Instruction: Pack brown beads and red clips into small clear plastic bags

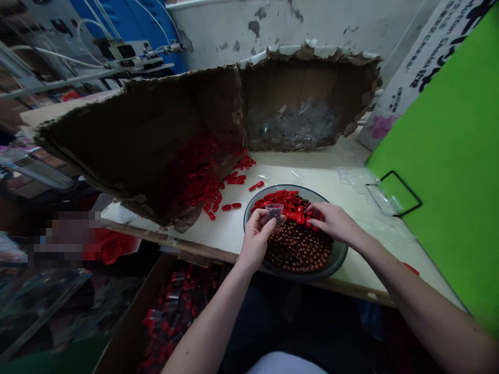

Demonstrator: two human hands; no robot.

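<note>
My left hand (259, 234) pinches a small clear plastic cup (274, 210) upright over the left side of a grey bowl (338, 264). Something dark shows low in the cup, too small to make out. Shiny brown beads (302, 249) fill the near part of the bowl. Glossy red plastic pieces (286, 197) lie heaped on the beads at the far side. At the right of this heap, my right hand (331, 221) has its thumb and fingers curled round a red piece (309, 223); its fingertips are partly hidden among the others.
Behind the bowl, a torn cardboard box (312, 78) holds clear plastic cups (307, 122); red pieces (202, 171) spill from its left part onto the white table (218, 234). A green panel (448, 156) stands right. Below left, a carton contains red-and-clear items (171, 311).
</note>
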